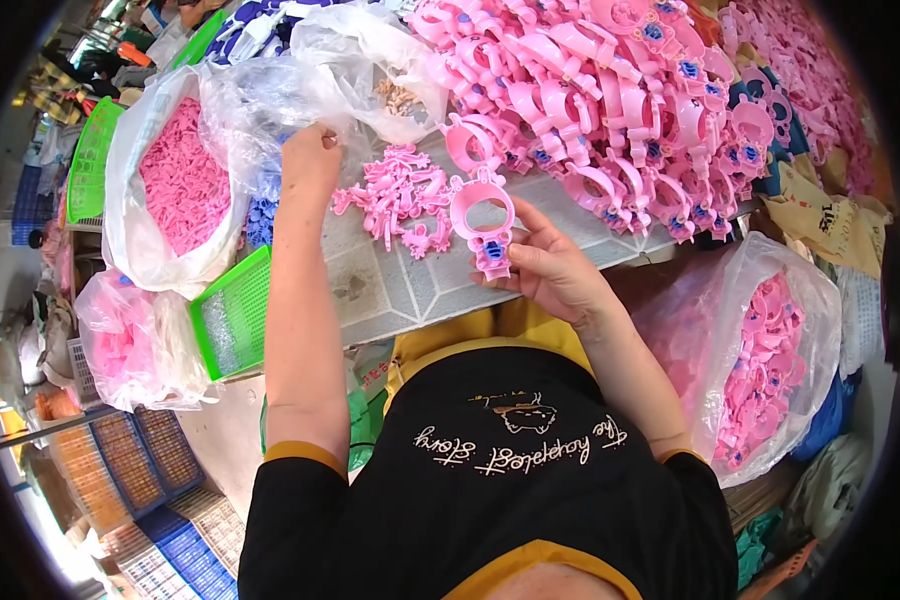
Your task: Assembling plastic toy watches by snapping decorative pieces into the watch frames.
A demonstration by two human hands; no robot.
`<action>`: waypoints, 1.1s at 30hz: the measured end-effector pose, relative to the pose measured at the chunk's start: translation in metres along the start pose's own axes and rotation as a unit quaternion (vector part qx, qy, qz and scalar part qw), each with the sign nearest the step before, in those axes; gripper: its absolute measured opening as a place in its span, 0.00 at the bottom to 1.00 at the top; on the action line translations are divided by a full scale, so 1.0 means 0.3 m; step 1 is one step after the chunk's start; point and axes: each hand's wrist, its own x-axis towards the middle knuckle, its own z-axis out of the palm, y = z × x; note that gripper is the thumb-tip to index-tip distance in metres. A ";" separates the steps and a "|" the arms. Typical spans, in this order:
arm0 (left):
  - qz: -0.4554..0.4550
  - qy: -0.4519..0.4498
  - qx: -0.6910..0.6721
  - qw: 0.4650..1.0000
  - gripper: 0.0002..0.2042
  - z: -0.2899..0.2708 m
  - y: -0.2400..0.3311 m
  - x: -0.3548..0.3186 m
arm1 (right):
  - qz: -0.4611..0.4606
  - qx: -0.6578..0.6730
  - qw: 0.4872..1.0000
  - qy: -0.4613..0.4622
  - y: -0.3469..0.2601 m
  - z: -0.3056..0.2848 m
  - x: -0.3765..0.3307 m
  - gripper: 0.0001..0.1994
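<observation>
In my right hand (555, 272) is a pink plastic toy part (483, 205) with a round ring on top and a blue piece set in its lower end. Thumb and fingers pinch it by that lower end, upright over the table edge. My left hand (312, 158) reaches to the far left, beside a clear plastic bag (270, 105) and just above blue small parts (261, 215). Its fingers are curled, and the tips are hidden from me. Between the hands lies a loose pile of small pink plastic pieces (398, 192) on the table.
A big heap of pink ringed parts (610, 100) covers the table's far right. At left stand a white bag of pink pieces (185, 180) and a green basket (235, 315). A clear sack of pink parts (765, 370) sits at lower right. The grey table (420, 290) ends before me.
</observation>
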 end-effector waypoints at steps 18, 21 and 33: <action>-0.008 -0.022 -0.505 0.863 0.12 -0.089 0.216 -0.362 | -0.023 -0.002 1.000 0.016 0.006 0.012 0.002 0.34; 0.030 -0.097 -0.536 0.838 0.12 -0.077 0.304 -0.481 | -0.033 0.001 0.999 0.014 0.008 0.013 0.004 0.33; 0.225 -0.081 -0.323 0.916 0.10 -0.076 0.373 -0.490 | -0.050 -0.009 0.998 0.021 0.023 0.010 0.000 0.34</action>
